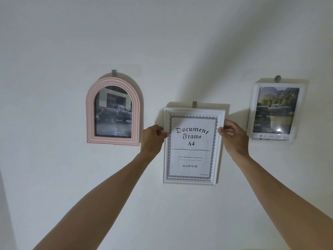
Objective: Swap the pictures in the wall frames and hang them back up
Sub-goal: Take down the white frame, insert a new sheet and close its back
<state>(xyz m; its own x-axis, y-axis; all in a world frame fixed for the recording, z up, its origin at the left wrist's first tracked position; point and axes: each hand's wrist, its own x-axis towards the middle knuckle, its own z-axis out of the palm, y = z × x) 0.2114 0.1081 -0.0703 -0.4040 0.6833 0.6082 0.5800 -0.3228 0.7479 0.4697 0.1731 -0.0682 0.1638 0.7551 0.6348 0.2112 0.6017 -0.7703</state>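
On wall, both hands, L & R, pinch white doc frame by its sides.

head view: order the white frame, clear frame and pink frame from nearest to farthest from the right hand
1. White frame: in the middle, gripped at its right edge by the right hand.
2. Clear frame: just to the right of that hand, hanging on the wall, untouched.
3. Pink frame: far left, beyond the white frame and the left hand.
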